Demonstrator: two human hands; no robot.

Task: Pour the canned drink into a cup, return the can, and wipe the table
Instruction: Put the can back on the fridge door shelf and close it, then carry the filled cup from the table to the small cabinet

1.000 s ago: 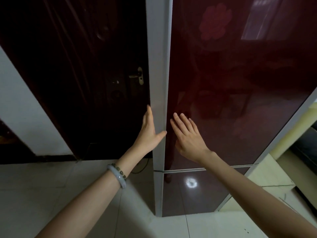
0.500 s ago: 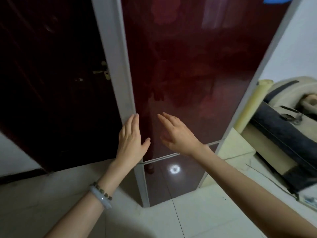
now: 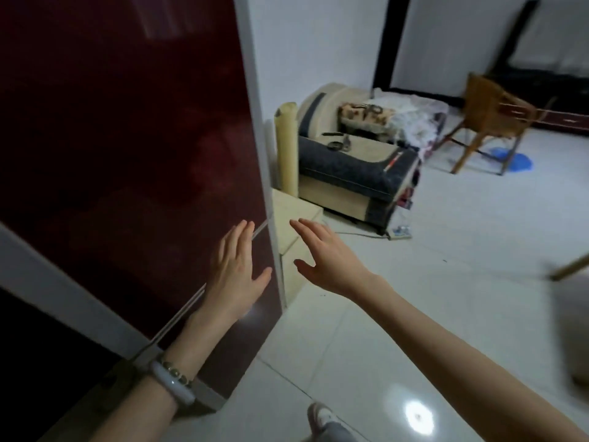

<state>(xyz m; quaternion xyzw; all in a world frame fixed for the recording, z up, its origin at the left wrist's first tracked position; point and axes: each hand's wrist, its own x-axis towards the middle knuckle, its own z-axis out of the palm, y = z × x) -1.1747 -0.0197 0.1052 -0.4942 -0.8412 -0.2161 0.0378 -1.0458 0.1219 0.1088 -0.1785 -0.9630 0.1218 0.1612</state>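
The left arm (image 3: 140, 409) and the right arm (image 3: 462, 355) both reach out in front. The left hand (image 3: 234, 269) is flat, with its fingers straight, close together and pointing up. The right hand (image 3: 325, 253) is just beside it, with straight fingers and the thumb spread, and it holds nothing.

White tiled floor (image 3: 446, 298) bears sofa (image 3: 350, 169), wooden chair (image 3: 490, 113)
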